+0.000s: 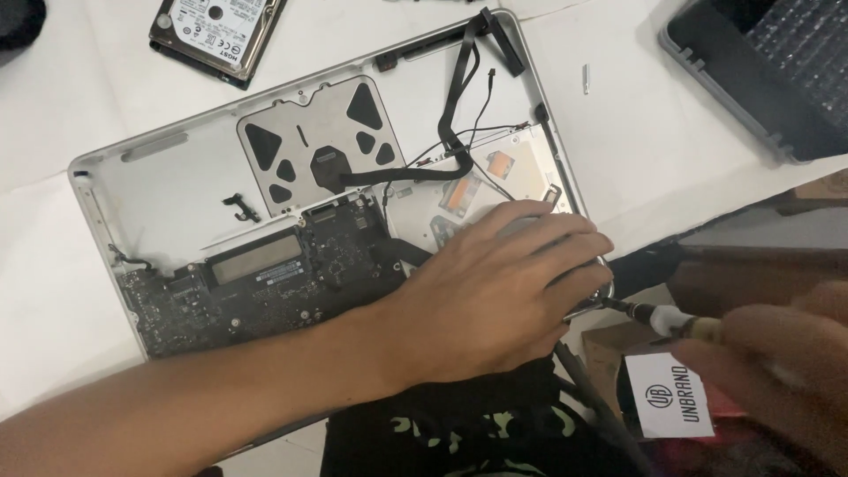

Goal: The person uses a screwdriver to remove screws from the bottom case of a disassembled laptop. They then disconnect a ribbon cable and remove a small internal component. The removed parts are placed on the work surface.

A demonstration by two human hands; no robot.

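An opened silver laptop case (132, 185) lies bottom-up on a white surface, showing its dark circuit board (265, 283), the trackpad's underside (309, 150) and a silver optical drive (521, 168). My left hand (495, 291) lies flat, fingers spread, on the drive at the case's near right corner. My right hand (777, 371), blurred at the right edge, grips a screwdriver (662, 320) whose tip points at that corner, just beside my left fingertips.
A bare hard drive (216, 35) lies above the case at top left. A grey tray (751, 62) with dark contents sits at top right. A small silver pin (585, 78) lies between them. Black patterned cloth (459, 433) lies below.
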